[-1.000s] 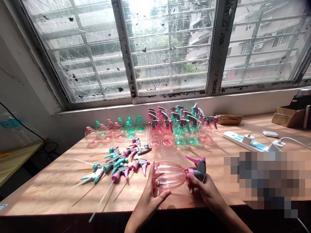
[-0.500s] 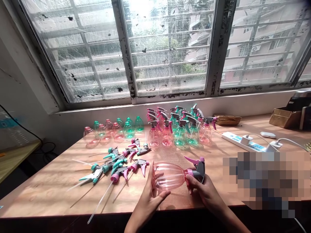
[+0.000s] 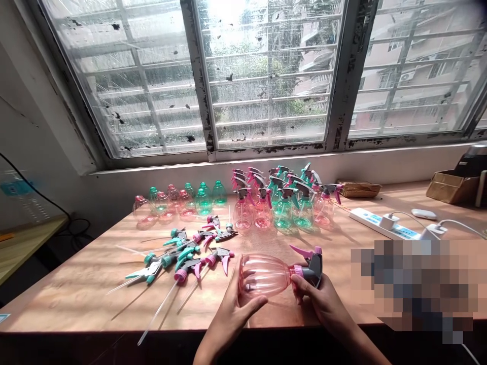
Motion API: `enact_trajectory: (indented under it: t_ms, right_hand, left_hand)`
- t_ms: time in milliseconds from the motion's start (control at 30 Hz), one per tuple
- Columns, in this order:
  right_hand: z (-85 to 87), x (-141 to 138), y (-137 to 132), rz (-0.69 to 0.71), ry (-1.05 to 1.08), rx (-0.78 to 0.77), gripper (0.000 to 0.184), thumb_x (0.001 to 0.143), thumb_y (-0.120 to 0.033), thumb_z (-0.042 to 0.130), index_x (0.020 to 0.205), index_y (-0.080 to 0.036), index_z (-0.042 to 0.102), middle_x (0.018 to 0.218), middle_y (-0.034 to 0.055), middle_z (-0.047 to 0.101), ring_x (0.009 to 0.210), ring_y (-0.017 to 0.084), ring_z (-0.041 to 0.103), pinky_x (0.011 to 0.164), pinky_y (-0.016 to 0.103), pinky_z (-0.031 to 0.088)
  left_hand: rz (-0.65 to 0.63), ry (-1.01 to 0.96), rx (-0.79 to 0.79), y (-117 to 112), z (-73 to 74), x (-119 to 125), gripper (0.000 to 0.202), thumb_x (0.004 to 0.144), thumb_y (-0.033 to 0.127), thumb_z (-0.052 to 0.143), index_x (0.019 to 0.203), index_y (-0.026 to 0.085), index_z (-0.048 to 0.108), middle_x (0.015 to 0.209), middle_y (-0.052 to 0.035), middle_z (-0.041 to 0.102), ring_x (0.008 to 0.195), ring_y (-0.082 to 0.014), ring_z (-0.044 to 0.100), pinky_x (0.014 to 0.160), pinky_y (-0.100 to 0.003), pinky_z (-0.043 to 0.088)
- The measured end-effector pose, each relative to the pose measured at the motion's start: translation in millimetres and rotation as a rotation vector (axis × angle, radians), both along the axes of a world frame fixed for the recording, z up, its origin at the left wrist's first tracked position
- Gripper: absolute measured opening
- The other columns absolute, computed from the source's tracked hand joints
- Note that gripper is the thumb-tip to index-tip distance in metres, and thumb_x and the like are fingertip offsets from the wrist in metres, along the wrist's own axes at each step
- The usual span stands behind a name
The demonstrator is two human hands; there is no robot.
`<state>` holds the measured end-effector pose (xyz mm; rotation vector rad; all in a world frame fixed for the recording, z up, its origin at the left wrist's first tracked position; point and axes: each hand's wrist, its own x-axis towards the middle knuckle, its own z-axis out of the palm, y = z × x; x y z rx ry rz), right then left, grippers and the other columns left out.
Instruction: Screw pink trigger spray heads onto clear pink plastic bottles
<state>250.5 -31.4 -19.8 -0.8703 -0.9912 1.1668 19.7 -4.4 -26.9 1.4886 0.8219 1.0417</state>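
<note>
A clear pink spray bottle lies sideways just above the wooden table, near its front edge. My left hand cups the bottle's base, thumb and fingers wrapped round it. My right hand grips the pink collar and grey trigger head screwed on the neck. The pink trigger lever sticks up to the left of the head.
Loose trigger heads with dip tubes lie to the left. Capless pink and green bottles stand behind them; bottles with heads fitted cluster at the back centre. A power strip, a white mouse and a cardboard box sit right.
The hands and bottle stay almost where they were. The camera view has shifted slightly.
</note>
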Motion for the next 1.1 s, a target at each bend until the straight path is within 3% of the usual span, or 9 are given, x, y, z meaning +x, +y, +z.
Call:
enact_trajectory:
  t_ms: [133,233,333,533,667,800,1000,1100]
  right_hand:
    - [-0.6,2.1,0.1,0.036,-0.016,0.027,0.032,0.085,-0.047,0.082,0.081,-0.018,0.068,0.065,-0.0017,0.063,0.050,0.013,0.054,0.049,0.027,0.046]
    - [-3.8,2.9,1.5,0.032,-0.015,0.031,0.031,0.085,-0.046,0.082,0.090,-0.019,0.069,0.064,-0.0022,0.064,0.049,0.014,0.054,0.047,0.027,0.046]
    - [-7.0,3.6,2.8,0.021,-0.014,0.027,0.036,0.083,-0.046,0.084,0.101,-0.019,0.068,0.063,-0.0025,0.064,0.048,0.015,0.055,0.047,0.027,0.047]
    - [-4.9,3.7,1.7,0.023,-0.051,0.039,0.031,0.086,-0.046,0.081,0.082,-0.018,0.067,0.064,-0.0018,0.062,0.049,0.014,0.054,0.048,0.028,0.047]
    - [0.4,2.2,-0.9,0.023,-0.036,0.026,0.030,0.086,-0.046,0.082,0.086,-0.018,0.069,0.065,-0.0020,0.063,0.050,0.014,0.054,0.049,0.028,0.046]
    - [2.6,1.5,-2.7,0.025,-0.029,0.016,0.032,0.086,-0.047,0.082,0.084,-0.018,0.069,0.064,-0.0023,0.062,0.051,0.013,0.054,0.049,0.027,0.046]
    - [-3.4,3.0,-0.3,0.025,-0.010,0.038,0.029,0.087,-0.045,0.081,0.091,-0.019,0.068,0.065,-0.0032,0.063,0.049,0.013,0.054,0.048,0.026,0.046]
    - [-6.0,3.8,1.5,0.023,-0.006,0.048,0.030,0.088,-0.045,0.081,0.099,-0.020,0.068,0.064,-0.0042,0.063,0.048,0.012,0.053,0.047,0.025,0.045]
  left_hand:
    - [0.039,0.008,0.079,2.0,-4.7,2.6,0.110,0.086,0.046,0.080,0.165,0.036,0.005,0.155,-0.0140,0.046,0.138,-0.0324,0.051,0.118,-0.051,0.036]
    - [0.040,0.002,0.069,1.6,-4.1,3.0,0.116,0.082,0.046,0.084,0.166,0.035,0.005,0.161,-0.0141,0.038,0.136,-0.0337,0.052,0.117,-0.050,0.039]
    - [0.028,-0.031,-0.002,-1.1,2.2,2.5,0.119,0.084,0.048,0.083,0.166,0.027,-0.001,0.161,-0.0180,0.037,0.137,-0.0361,0.051,0.116,-0.050,0.040]
    - [-0.008,0.037,-0.005,-3.9,9.7,2.3,0.108,0.080,0.045,0.087,0.164,0.024,0.022,0.158,-0.0172,0.042,0.145,-0.0374,0.043,0.122,-0.049,0.033]
    - [0.015,0.020,0.053,-3.6,8.9,3.7,0.111,0.085,0.041,0.082,0.166,0.031,0.007,0.169,-0.0135,0.025,0.149,-0.0342,0.038,0.124,-0.048,0.030]
    - [0.013,0.043,0.014,-5.2,12.3,3.6,0.123,0.080,0.044,0.086,0.166,0.029,-0.001,0.166,-0.0154,0.032,0.144,-0.0353,0.044,0.122,-0.048,0.033]
    - [-0.011,0.043,0.004,-4.5,11.6,0.1,0.098,0.088,0.048,0.078,0.165,0.025,0.021,0.165,-0.0159,0.035,0.152,-0.0362,0.034,0.125,-0.050,0.028]
    - [-0.001,0.039,0.045,-2.9,8.9,0.6,0.104,0.086,0.045,0.081,0.165,0.030,0.016,0.169,-0.0133,0.030,0.153,-0.0356,0.032,0.126,-0.051,0.025]
